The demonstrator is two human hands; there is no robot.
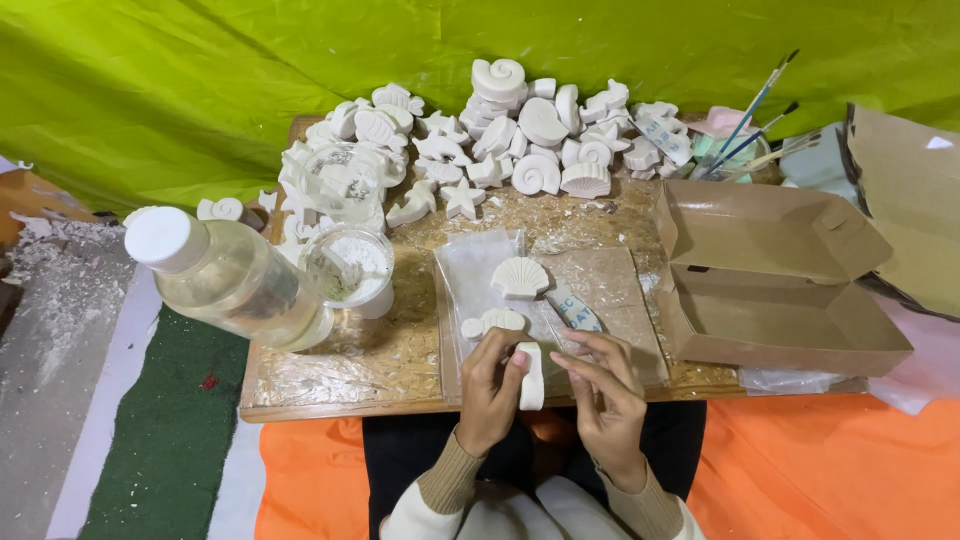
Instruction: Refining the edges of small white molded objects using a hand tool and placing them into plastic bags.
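Both hands are on one small white cast [531,376], held on edge just over the near rim of the tabletop [330,405]: left hand [490,385] pinches it, right hand [600,385] fingers work its side. Looks like edge cleanup; next probably needs turning it gently without snapping it.

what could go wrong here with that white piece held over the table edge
1. The white plaster piece is pinched only by the fingertips of the left hand and right hand right at the board edge; a slip could drop it onto the lap or floor and it might chip.
2. The clear bottle leans close to the open cup of white powder; a nudge might tip either.
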